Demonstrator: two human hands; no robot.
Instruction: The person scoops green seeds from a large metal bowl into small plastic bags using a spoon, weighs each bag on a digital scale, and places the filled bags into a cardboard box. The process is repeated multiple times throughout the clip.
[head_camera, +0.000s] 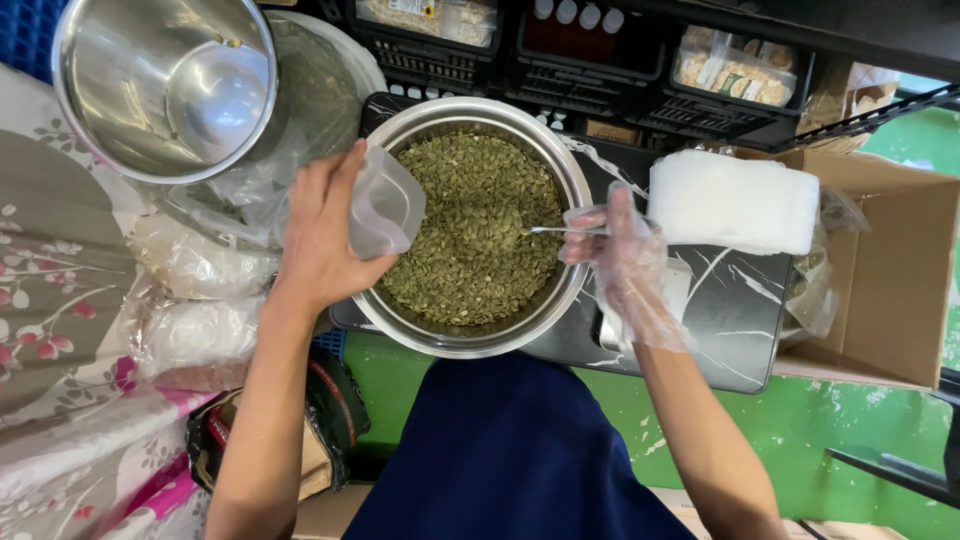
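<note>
Hands (320, 235) — bag (385, 205), spoon (565, 230), seeds (475, 225)

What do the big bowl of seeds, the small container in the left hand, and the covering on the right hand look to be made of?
Bowl: polished metal, probably stainless steel, judging by its bright mirror-like rim.
Container in the left hand: thin clear plastic; the seeds show through its wall.
Glove on the right hand: loose, crinkly transparent film, likely disposable plastic; it wrinkles around the wrist.

A small clear plastic bag (384, 205) is tilted over a steel bowl (480, 340) of green seeds (470, 240), a spoon (560, 230) dipped in.
</note>
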